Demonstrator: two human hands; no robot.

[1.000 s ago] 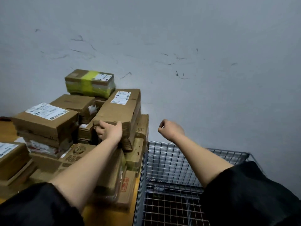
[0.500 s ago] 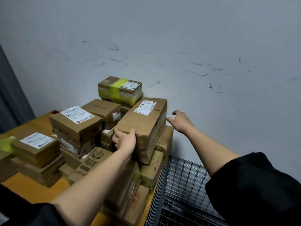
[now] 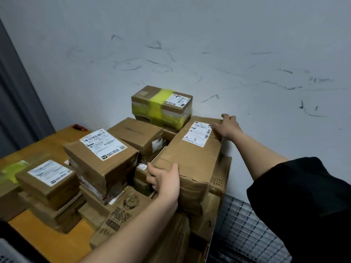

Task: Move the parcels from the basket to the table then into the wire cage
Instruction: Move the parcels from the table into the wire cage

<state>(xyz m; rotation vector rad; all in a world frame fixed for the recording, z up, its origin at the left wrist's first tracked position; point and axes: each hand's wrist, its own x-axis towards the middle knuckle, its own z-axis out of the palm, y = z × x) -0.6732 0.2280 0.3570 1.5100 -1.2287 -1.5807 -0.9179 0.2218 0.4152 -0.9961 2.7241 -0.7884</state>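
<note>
Both arms are reaching forward over the stacked parcels on the wooden table (image 3: 47,236). The left hand (image 3: 164,180) is gripping the near end of a long cardboard parcel (image 3: 191,160), fingers curling over its top edge and thumb wrapping the left side. The right hand (image 3: 227,128) is stretching farther, its fingers spreading and curling over the parcel's far right corner, beside the white shipping label (image 3: 197,133). The parcel is lying tilted on top of the pile at the table's right edge. The wire cage (image 3: 245,230) is sitting just right of the table, below the right forearm. A yellow-taped box (image 3: 161,107) is resting at the far top of the stack.
</note>
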